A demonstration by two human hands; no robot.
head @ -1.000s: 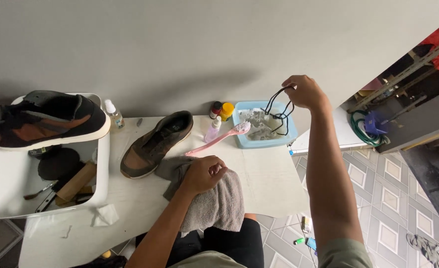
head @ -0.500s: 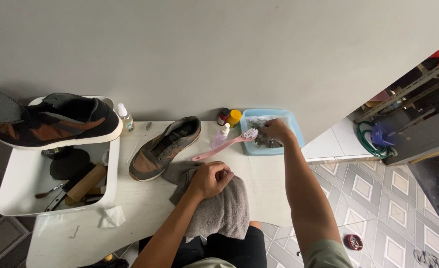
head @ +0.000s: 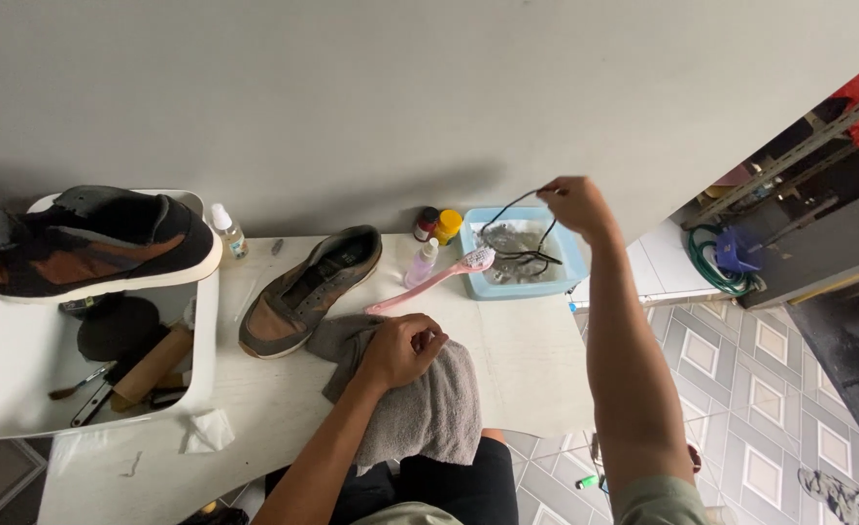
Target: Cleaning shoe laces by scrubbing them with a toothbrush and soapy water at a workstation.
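head view, right hand (head: 575,204) raised, pinching black shoelace (head: 522,238) over blue basin (head: 573,264); left hand (head: 400,350) curled, pressing grey towel (head: 420,413)

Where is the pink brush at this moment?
In the head view, the pink brush lies on the table, right of the brown shoe, its head resting on the left rim of the blue basin.

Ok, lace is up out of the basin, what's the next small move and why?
Probably carry the lace over to the towel. The right hand holds it above the blue basin, with its loops hanging down to the water, and the left hand rests on the towel on the table, beside the shoe.
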